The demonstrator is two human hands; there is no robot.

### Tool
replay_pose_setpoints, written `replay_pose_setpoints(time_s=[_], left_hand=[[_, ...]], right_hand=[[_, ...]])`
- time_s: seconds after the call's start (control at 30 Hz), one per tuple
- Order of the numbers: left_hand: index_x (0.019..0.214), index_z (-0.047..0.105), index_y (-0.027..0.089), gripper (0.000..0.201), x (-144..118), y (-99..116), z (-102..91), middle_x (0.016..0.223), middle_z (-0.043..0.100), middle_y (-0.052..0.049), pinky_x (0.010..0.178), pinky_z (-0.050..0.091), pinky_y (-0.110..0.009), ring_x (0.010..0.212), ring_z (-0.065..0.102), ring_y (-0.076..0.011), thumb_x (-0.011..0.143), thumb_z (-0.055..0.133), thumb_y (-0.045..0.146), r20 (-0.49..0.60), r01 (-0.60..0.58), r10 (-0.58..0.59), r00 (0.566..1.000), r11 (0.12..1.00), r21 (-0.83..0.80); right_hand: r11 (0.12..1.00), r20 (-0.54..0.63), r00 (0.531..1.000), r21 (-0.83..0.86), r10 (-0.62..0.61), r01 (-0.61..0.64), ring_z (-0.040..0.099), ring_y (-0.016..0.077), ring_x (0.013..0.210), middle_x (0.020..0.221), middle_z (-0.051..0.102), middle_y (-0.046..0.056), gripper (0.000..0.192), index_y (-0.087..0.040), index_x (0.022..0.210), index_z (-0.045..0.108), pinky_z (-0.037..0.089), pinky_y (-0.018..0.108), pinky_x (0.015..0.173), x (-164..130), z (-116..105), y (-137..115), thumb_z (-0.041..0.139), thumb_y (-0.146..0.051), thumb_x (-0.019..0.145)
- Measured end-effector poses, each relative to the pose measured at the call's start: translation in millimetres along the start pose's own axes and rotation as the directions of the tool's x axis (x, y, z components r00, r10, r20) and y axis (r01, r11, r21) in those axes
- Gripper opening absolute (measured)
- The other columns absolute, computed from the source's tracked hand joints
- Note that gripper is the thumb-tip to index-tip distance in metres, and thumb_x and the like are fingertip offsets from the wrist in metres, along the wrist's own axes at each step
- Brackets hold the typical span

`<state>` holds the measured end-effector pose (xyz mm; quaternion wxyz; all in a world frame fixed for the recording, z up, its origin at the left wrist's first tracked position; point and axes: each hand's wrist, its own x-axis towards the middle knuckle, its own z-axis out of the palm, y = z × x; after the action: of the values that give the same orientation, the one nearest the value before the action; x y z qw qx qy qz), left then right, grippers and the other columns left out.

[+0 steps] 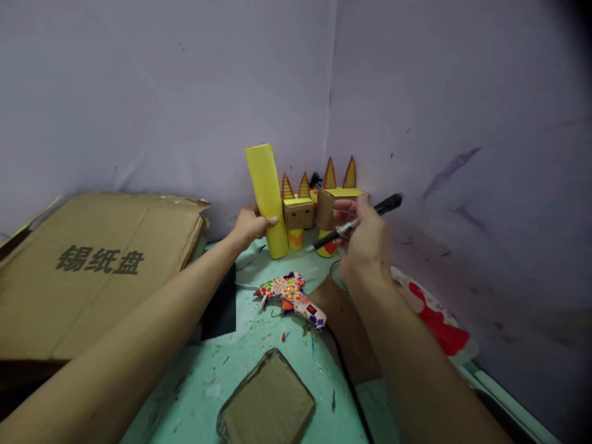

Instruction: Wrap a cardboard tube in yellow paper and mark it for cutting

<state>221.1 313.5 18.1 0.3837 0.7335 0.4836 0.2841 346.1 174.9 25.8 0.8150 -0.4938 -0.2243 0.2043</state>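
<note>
My left hand (pixel 250 226) grips a tall yellow paper tube (pixel 267 197) that stands upright on the pale green table (pixel 259 345) near the wall. My right hand (pixel 365 246) holds a black pen (pixel 356 223) whose tip points left toward the tube's lower part. Right behind the pen stand two small cardboard figures (pixel 298 213) with box heads, yellow tops and pointed yellow-orange ears, the larger one (pixel 333 203) partly hidden by my right hand.
A colourfully patterned glue gun (pixel 292 298) lies on the table with its black cord running toward me. A large flattened cardboard box (pixel 87 271) with printed characters lies at left. A brown cardboard piece (pixel 268 404) sits in front, and red-white paper (pixel 435 314) at right.
</note>
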Motion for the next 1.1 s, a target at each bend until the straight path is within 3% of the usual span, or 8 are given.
replay_pose_setpoints(time_s=[0.13,0.27,0.33,0.43,0.6,0.8,1.1], left_hand=[[0.107,0.056,0.014,0.026,1,0,0.6,0.099,0.061,-0.005,0.067,0.054,-0.032,0.079,0.061,-0.0149,0.088,0.056,0.031,-0.005,-0.007,0.007,1.000,1.000,0.005],[0.105,0.057,0.014,0.025,1,-1,1.8,0.096,0.062,-0.004,0.065,0.054,-0.030,0.076,0.061,-0.0139,0.088,0.056,0.031,-0.007,-0.010,0.010,1.000,1.000,0.002],[0.104,0.057,0.014,0.024,1,0,2.5,0.095,0.062,-0.004,0.064,0.054,-0.030,0.075,0.061,-0.0136,0.087,0.056,0.031,-0.008,-0.015,0.015,1.000,1.000,-0.004],[0.101,0.058,0.013,0.022,-1,0,3.5,0.089,0.062,-0.003,0.062,0.053,-0.028,0.071,0.060,-0.0123,0.087,0.057,0.030,-0.014,-0.032,0.032,0.999,0.999,-0.020],[0.095,0.061,0.012,0.021,0,-2,4.9,0.075,0.062,-0.002,0.057,0.049,-0.027,0.061,0.057,-0.0123,0.077,0.066,0.022,-0.054,-0.076,0.073,0.996,0.996,-0.054],[0.091,0.064,0.011,0.023,4,-5,7.0,0.070,0.062,-0.007,0.055,0.046,-0.030,0.058,0.059,-0.0187,0.070,0.068,0.018,-0.055,-0.117,0.113,0.992,0.990,-0.081],[0.088,0.063,0.011,0.022,4,-6,7.7,0.073,0.063,-0.009,0.055,0.046,-0.029,0.059,0.059,-0.0180,0.068,0.068,0.019,-0.063,-0.145,0.141,0.988,0.987,-0.070]], right_hand=[[0.952,-0.020,0.998,-0.301,-0.057,0.049,0.053,0.0146,0.048,0.053,0.056,0.000,0.055,-0.020,0.060,0.060,0.040,0.027,0.047,1,-4,21,0.036,-0.063,0.083],[0.865,0.102,0.986,-0.473,-0.132,0.165,0.052,0.0151,0.044,0.050,0.053,-0.001,0.054,-0.020,0.065,0.064,0.041,0.027,0.046,-4,-7,35,0.040,-0.065,0.081],[0.875,0.153,0.978,-0.441,-0.144,0.198,0.055,0.0149,0.045,0.050,0.055,-0.002,0.044,-0.019,0.069,0.066,0.043,0.026,0.047,-6,-7,41,0.052,-0.060,0.077],[0.940,0.139,0.988,-0.320,-0.072,0.113,0.059,0.0140,0.050,0.055,0.063,-0.001,0.025,-0.019,0.069,0.069,0.046,0.024,0.048,-7,-6,50,0.070,-0.044,0.068],[0.968,0.094,0.990,-0.240,0.102,-0.077,0.060,0.0123,0.047,0.052,0.064,-0.001,0.002,-0.018,0.068,0.068,0.049,0.021,0.043,-8,-2,56,0.069,-0.019,0.067],[0.957,0.009,0.962,-0.102,0.273,-0.271,0.062,0.0097,0.047,0.054,0.064,-0.002,0.010,-0.017,0.073,0.063,0.051,0.017,0.043,-14,6,50,0.057,-0.010,0.075],[0.905,0.040,0.905,0.006,0.424,-0.425,0.063,0.0094,0.051,0.059,0.066,-0.001,0.008,-0.014,0.082,0.061,0.052,0.017,0.047,-26,14,50,0.053,-0.011,0.082]])
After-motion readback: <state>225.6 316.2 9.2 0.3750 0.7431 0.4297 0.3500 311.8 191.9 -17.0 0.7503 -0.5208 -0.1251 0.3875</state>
